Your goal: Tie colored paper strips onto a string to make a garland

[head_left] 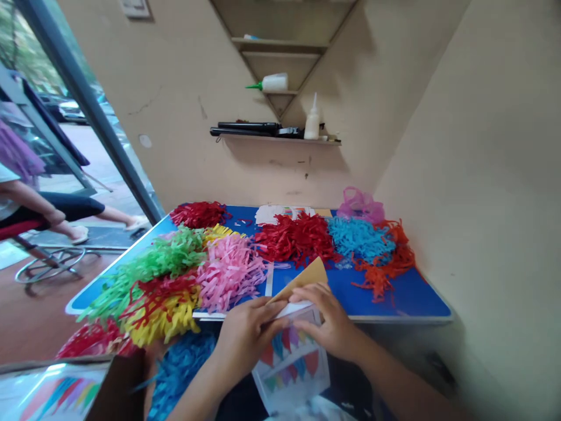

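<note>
At the table's front edge, both hands grip a white packet (302, 374) printed with rows of coloured tassels. A tan folded card or flap (309, 276) sticks up from its top edge. My left hand (243, 333) pinches the packet's upper left, thumb and fingers closed. My right hand (326, 318) has its fingers curled over the upper right of the same packet. Whether the tan piece is part of the packet or separate, I cannot tell. The nearest tassel bundle is a pink one (230, 272), left of the hands.
On the blue table (342, 298) lie red (293, 240), light blue (362, 240), orange (385, 269), green (153, 266) and yellow (164, 318) tassel bundles. Printed cards (284, 213) lie behind. An open box (118, 386) stands at lower left. Glue bottles (312, 120) rest on wall shelves. A person (39, 202) sits outside.
</note>
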Demonstrator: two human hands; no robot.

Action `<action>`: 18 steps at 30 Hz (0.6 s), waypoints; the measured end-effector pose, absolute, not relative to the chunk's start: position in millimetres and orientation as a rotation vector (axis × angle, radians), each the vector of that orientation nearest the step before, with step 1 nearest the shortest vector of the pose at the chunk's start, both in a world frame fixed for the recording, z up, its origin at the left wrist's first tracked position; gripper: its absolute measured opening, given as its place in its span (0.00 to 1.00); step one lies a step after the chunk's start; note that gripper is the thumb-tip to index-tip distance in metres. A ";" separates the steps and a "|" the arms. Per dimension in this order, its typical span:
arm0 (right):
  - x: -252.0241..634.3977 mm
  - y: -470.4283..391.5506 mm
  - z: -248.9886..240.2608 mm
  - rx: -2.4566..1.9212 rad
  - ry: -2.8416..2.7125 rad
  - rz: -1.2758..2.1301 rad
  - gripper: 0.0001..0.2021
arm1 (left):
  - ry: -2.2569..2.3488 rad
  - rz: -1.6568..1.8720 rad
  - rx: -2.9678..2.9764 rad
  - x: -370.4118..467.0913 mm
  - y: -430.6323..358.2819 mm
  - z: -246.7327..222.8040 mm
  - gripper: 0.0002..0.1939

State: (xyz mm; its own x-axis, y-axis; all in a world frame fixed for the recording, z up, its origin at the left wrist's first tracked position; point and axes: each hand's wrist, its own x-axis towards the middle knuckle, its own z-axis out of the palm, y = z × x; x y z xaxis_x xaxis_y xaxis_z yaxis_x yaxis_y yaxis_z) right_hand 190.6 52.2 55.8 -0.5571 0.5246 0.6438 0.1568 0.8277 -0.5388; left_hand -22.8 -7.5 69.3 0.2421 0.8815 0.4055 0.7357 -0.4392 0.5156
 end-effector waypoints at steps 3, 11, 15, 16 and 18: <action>193.6 55.7 24.2 -0.617 -2.027 0.599 0.28 | 1.459 1.122 2.381 -17.7 1.4 48.3 0.15; 232.1 59.0 -17.8 -0.828 -1.817 0.688 0.28 | 1.170 1.226 2.459 4.1 21.3 7.8 0.12; 247.8 39.6 -3.3 -0.866 -1.667 0.531 0.29 | 1.182 1.216 2.512 17.4 20.7 1.5 0.13; 247.7 29.9 -0.3 -0.859 -1.559 0.563 0.27 | 1.181 1.211 2.538 18.5 19.0 0.7 0.13; 239.2 8.3 1.8 -0.837 -1.272 0.817 0.18 | 1.189 1.209 2.571 18.6 14.5 -0.2 0.14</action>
